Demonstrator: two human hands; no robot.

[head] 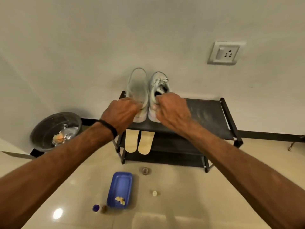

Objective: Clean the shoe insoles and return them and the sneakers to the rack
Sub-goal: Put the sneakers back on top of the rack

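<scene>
The task looks nearly done. At frame centre, the left hand [123, 113] grips the heel of the left sneaker [137, 93] and the right hand [171, 111] pinches the right sneaker [158, 90], both on the rack [214, 116] top. The insoles [139, 143] lie just below, seemingly on the middle shelf.

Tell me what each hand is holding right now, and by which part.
The left hand grips the left white sneaker at its heel end; the right hand pinches the right white sneaker by its heel collar, both on the black rack.
</scene>
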